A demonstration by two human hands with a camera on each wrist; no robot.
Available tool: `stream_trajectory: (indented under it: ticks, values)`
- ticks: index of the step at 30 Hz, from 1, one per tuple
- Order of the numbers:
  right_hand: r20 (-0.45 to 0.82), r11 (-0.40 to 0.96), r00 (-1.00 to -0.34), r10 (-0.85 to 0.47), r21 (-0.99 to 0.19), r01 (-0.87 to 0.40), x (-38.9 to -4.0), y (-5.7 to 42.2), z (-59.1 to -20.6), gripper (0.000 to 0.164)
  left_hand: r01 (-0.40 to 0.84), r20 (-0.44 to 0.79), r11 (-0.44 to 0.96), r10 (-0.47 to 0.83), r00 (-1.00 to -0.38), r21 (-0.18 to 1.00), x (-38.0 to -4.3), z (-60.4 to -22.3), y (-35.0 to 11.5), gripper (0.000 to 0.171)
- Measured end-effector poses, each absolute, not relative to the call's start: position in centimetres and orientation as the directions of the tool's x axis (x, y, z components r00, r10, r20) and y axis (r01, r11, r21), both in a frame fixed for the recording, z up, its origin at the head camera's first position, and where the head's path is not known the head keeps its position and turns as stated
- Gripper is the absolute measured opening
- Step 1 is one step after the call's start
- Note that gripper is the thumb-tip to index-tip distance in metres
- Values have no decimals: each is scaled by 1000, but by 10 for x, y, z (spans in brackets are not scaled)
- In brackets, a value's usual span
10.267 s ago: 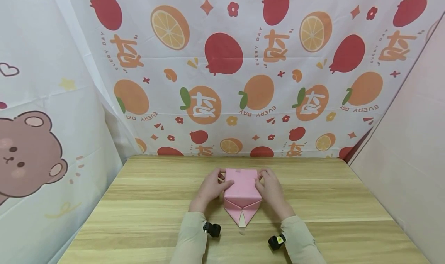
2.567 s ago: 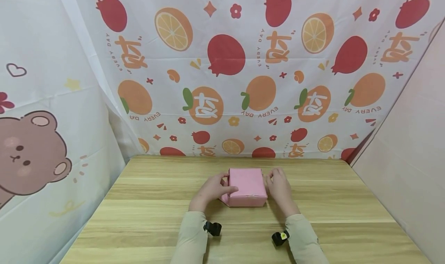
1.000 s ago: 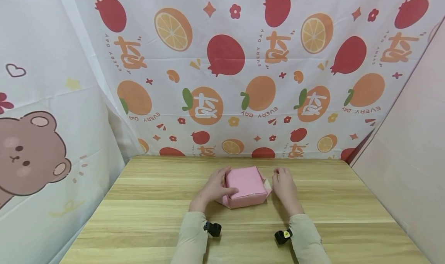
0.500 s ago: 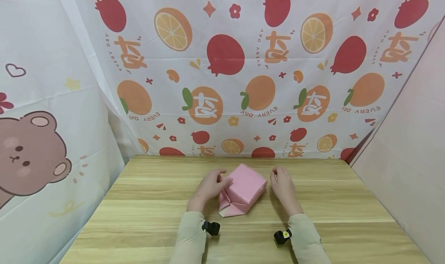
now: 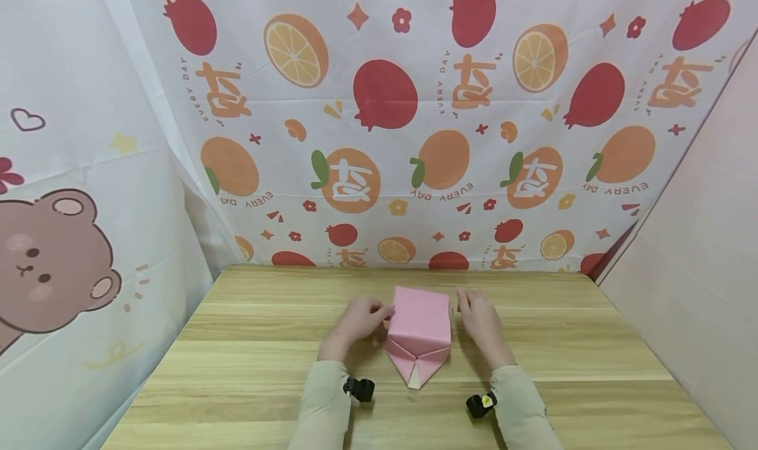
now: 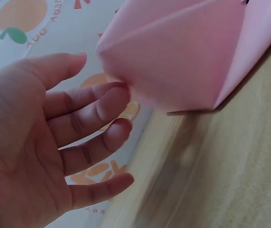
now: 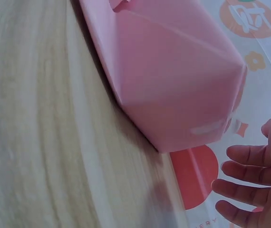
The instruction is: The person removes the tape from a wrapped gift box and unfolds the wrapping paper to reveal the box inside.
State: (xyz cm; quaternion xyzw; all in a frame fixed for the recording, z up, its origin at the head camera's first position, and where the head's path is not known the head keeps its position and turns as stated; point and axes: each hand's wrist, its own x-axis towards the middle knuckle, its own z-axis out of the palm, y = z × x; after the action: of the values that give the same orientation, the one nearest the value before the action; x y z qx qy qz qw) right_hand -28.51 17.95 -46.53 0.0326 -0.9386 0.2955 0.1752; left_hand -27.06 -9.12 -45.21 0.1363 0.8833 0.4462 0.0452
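Note:
A box wrapped in pink paper (image 5: pixel 419 315) sits on the table, its smooth top up. At the near end the paper is folded into a pointed flap (image 5: pixel 400 360) with a pale slit in its middle. My left hand (image 5: pixel 358 322) is at the box's left side, fingers loosely bent and fingertips right by the paper; the left wrist view shows them spread beside a pink corner (image 6: pixel 173 61). On the other side my right hand (image 5: pixel 482 322) stands a little apart from the box, its fingers relaxed. A shiny, tape-like patch (image 7: pixel 207 129) shows low on the pink paper in the right wrist view.
The wood-grain table (image 5: pixel 266 371) runs back to a fruit-print cloth (image 5: pixel 379 95). A bear-print cloth (image 5: pixel 53 259) hangs at the left, a plain pale one (image 5: pixel 699 239) at the right. Each wrist wears a small black camera (image 5: pixel 359 389).
The box has turned counterclockwise about a quarter turn within the last second, its folded flap swinging from the left to the front. My left hand has eased off its top.

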Motion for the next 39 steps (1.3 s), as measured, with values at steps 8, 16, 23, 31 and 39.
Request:
stream_trajectory:
  ticks: [8, 16, 23, 31, 39]
  values:
    - [328, 827, -944, 37, -541, -155, -285, 179, -464, 52, 213, -22, 562, 382, -924, 800, -270, -454, -90, 35]
    - [338, 819, -941, 36, -550, -166, -285, 180, -464, 48, 190, 34, 582, 268, -963, 790, -272, -453, -88, 66]
    - [332, 812, -942, 56, -565, -150, -285, 181, -462, 48, 219, 76, 613, 251, -965, 759, -271, -451, -88, 49]
    - [305, 799, -950, 71, -588, -129, -283, 181, -461, 42, 306, 164, 611, 278, -947, 730, -271, -448, -89, 31]
    - [222, 766, -975, 11, -629, -135, -288, 179, -466, 37, 330, 80, 577, 415, -906, 747, -270, -448, -86, 33]
